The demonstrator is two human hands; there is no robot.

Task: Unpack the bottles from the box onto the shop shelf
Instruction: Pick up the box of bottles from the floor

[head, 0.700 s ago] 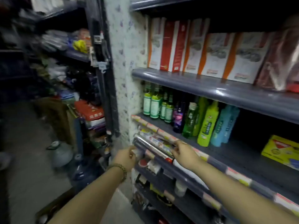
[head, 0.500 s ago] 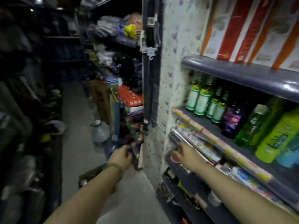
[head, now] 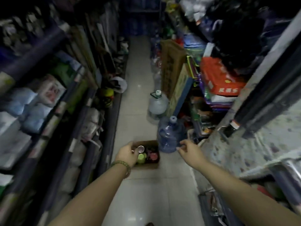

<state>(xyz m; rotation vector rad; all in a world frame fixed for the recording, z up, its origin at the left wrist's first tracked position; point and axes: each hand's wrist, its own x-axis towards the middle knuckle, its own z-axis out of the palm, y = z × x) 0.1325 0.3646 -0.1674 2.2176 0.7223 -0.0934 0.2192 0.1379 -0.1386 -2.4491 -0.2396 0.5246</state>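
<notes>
my left grip (head: 128,153) pinches a bottle (head: 140,149) in the floor box (head: 149,165); right grip (head: 189,149) hangs loosely open nearby.

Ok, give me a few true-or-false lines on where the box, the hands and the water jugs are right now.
1. The cardboard box sits on the floor of the aisle. True.
2. The left hand is over the box, at the bottle tops. True.
3. The right hand holds a green bottle. False: it is empty, fingers loosely spread, to the right of the box.
4. The box is empty. False: bottle tops show inside, among them a green cap and a red cap.
5. A blue water jug stands just beyond the box. True.
6. The clear water jug lies on its side. False: it stands upright, cap up.
</notes>
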